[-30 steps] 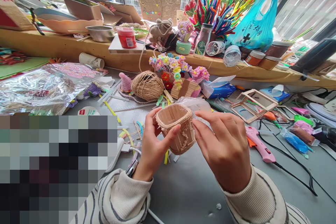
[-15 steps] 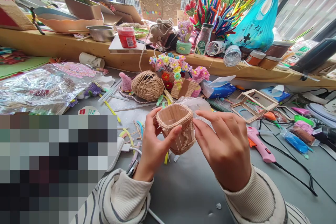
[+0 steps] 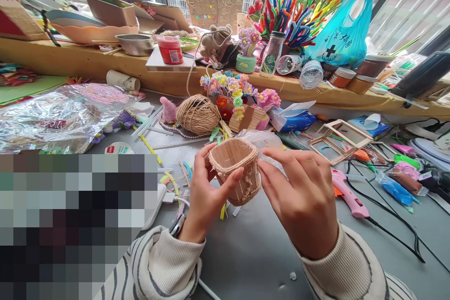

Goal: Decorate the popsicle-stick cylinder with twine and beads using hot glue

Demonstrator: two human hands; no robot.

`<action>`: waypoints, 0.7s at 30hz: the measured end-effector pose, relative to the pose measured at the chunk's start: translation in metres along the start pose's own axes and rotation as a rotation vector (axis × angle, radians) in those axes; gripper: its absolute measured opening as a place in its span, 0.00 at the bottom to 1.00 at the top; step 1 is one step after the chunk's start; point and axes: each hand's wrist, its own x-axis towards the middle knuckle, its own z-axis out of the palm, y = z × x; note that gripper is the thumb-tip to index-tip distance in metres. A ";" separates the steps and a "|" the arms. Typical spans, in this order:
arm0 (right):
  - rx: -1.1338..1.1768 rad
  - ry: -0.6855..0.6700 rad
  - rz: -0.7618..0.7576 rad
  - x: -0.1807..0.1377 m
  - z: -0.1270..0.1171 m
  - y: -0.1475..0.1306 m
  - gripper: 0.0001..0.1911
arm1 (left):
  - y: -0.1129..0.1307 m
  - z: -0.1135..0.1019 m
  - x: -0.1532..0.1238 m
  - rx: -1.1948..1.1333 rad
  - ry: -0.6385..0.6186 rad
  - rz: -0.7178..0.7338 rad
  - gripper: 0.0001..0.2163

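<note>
Two bare hands come up from the bottom edge in pale, dark-striped sleeves, meeting near the centre above a grey table [image 3: 246,248]. Between them, held off the tabletop, is a small wooden container [image 3: 243,179] with twine around its rim, its open mouth tipped toward the viewer. The left hand [image 3: 208,193] grips it from the left: the thumb lies across the near side just below the rim, and the other fingers curl around the far left side. The right hand [image 3: 303,197] is turned back-up, wrist angled inward, fingers bent and bunched toward the container's right edge. Its fingertips are drawn together at that edge; whether they pinch a strand cannot be told. A pink glue gun [image 3: 351,194] lies on the table to the right of the right hand.
</note>
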 end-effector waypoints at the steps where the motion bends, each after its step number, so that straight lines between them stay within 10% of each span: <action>1: 0.000 0.002 0.000 0.000 0.000 0.000 0.05 | 0.000 0.000 0.000 0.005 0.000 0.005 0.29; 21: -0.017 -0.005 0.023 -0.001 0.002 0.000 0.04 | 0.001 0.001 0.000 0.079 0.012 0.048 0.29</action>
